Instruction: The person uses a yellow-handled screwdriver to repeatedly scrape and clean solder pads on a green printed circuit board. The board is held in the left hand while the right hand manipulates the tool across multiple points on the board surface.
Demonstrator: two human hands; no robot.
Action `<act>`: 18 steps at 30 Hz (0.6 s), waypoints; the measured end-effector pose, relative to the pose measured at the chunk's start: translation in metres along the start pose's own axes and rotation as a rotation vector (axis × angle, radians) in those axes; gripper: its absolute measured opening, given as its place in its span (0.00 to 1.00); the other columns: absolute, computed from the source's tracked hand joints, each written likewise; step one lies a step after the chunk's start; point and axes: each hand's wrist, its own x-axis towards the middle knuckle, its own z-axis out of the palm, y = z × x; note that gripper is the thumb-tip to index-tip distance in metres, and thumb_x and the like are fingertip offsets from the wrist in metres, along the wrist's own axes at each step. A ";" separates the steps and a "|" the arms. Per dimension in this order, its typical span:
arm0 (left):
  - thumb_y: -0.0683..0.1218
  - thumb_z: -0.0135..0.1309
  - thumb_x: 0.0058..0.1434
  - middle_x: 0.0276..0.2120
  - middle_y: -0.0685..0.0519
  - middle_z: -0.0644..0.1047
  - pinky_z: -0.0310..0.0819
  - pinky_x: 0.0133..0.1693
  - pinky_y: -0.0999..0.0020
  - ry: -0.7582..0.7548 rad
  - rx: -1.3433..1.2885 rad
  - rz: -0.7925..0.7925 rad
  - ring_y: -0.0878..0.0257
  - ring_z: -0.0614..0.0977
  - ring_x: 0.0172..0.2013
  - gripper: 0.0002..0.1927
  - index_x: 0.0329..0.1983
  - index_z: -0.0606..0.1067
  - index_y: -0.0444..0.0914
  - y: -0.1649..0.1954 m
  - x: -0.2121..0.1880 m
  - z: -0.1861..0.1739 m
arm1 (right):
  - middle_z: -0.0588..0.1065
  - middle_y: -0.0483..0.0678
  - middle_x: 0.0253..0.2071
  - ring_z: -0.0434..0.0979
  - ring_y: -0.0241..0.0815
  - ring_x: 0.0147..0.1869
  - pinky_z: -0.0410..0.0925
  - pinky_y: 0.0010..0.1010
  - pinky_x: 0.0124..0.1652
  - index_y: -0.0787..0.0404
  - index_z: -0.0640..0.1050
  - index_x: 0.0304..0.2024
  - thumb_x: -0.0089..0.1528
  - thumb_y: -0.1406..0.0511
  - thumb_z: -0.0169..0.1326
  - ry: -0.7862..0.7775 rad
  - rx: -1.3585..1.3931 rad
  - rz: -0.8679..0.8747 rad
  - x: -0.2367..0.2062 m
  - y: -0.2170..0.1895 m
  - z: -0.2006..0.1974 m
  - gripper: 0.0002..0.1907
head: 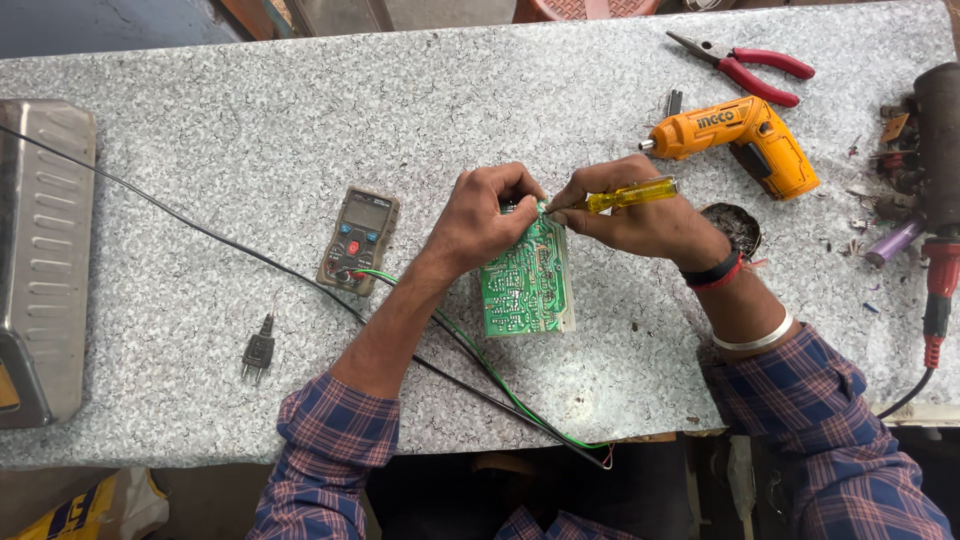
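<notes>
A green circuit board (528, 285) lies solder side up on the speckled grey worktop (300, 130). My left hand (485, 220) grips the board's top edge with the fingers curled. In my right hand (640, 215) is a yellow-handled screwdriver (630, 194), its tip pointing left at the board's top edge, right beside my left fingertips. A green wire (480, 365) and a black cable (200, 230) run under my left forearm.
A grey multimeter (358, 240) sits left of the board, a small black plug (258, 355) nearer the front edge. An orange cordless screwdriver (740, 140) and red-handled pliers (745, 65) lie at the back right. A soldering tool (935, 200) and scraps crowd the right edge; a metal casing (40, 260) fills the left.
</notes>
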 end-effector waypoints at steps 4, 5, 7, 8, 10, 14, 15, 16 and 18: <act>0.41 0.54 0.60 0.27 0.53 0.81 0.78 0.33 0.70 -0.017 -0.029 -0.001 0.70 0.82 0.29 0.07 0.36 0.79 0.32 0.001 0.000 -0.001 | 0.82 0.48 0.32 0.84 0.37 0.34 0.74 0.29 0.34 0.63 0.82 0.39 0.59 0.68 0.63 0.008 0.022 0.003 0.000 0.000 0.001 0.06; 0.41 0.54 0.59 0.26 0.52 0.81 0.77 0.33 0.70 -0.017 -0.024 -0.014 0.69 0.81 0.28 0.07 0.36 0.79 0.32 0.001 0.000 -0.002 | 0.82 0.48 0.32 0.83 0.38 0.34 0.74 0.29 0.34 0.63 0.82 0.39 0.59 0.68 0.63 0.009 0.013 0.001 0.001 0.001 0.001 0.07; 0.41 0.53 0.59 0.25 0.52 0.81 0.76 0.31 0.69 -0.016 -0.013 -0.046 0.69 0.81 0.27 0.07 0.36 0.79 0.33 0.002 0.000 -0.002 | 0.82 0.49 0.31 0.83 0.38 0.34 0.73 0.29 0.35 0.63 0.82 0.39 0.59 0.68 0.63 0.009 -0.002 -0.004 0.001 0.002 0.002 0.07; 0.41 0.53 0.59 0.26 0.52 0.81 0.76 0.32 0.69 -0.016 -0.017 -0.035 0.69 0.81 0.28 0.07 0.36 0.79 0.33 0.002 -0.001 -0.002 | 0.82 0.48 0.31 0.83 0.37 0.34 0.73 0.29 0.34 0.63 0.82 0.39 0.60 0.67 0.63 0.008 0.001 0.001 0.001 0.002 0.003 0.07; 0.41 0.53 0.59 0.26 0.53 0.81 0.77 0.33 0.70 -0.013 -0.024 -0.011 0.69 0.82 0.29 0.07 0.36 0.78 0.33 0.002 -0.001 -0.003 | 0.82 0.48 0.31 0.83 0.37 0.34 0.73 0.29 0.34 0.63 0.82 0.39 0.60 0.67 0.63 0.005 0.004 0.008 0.002 0.004 0.002 0.07; 0.42 0.55 0.59 0.27 0.52 0.81 0.78 0.33 0.69 0.005 0.033 0.017 0.67 0.83 0.28 0.06 0.36 0.79 0.34 0.003 -0.001 -0.004 | 0.82 0.48 0.32 0.84 0.37 0.34 0.74 0.29 0.34 0.63 0.82 0.39 0.60 0.67 0.63 0.011 -0.007 -0.010 0.002 0.004 0.003 0.07; 0.42 0.55 0.59 0.27 0.52 0.82 0.78 0.34 0.68 0.009 0.050 0.016 0.66 0.83 0.28 0.06 0.36 0.79 0.34 0.003 -0.001 -0.004 | 0.82 0.48 0.32 0.84 0.37 0.34 0.74 0.29 0.35 0.62 0.82 0.39 0.60 0.67 0.63 0.010 -0.006 -0.015 0.002 0.004 0.003 0.07; 0.42 0.55 0.59 0.27 0.52 0.82 0.78 0.34 0.68 0.010 0.066 0.015 0.66 0.83 0.28 0.06 0.36 0.79 0.34 0.004 -0.001 -0.004 | 0.82 0.48 0.32 0.84 0.37 0.35 0.74 0.29 0.35 0.62 0.82 0.39 0.60 0.67 0.63 0.011 -0.006 -0.019 0.001 0.004 0.003 0.07; 0.42 0.56 0.58 0.29 0.52 0.83 0.79 0.35 0.68 0.027 0.070 0.027 0.65 0.85 0.30 0.07 0.36 0.79 0.35 0.005 -0.001 -0.004 | 0.82 0.48 0.33 0.84 0.37 0.35 0.75 0.28 0.35 0.62 0.82 0.39 0.60 0.67 0.63 0.011 0.002 -0.005 0.001 0.004 0.003 0.07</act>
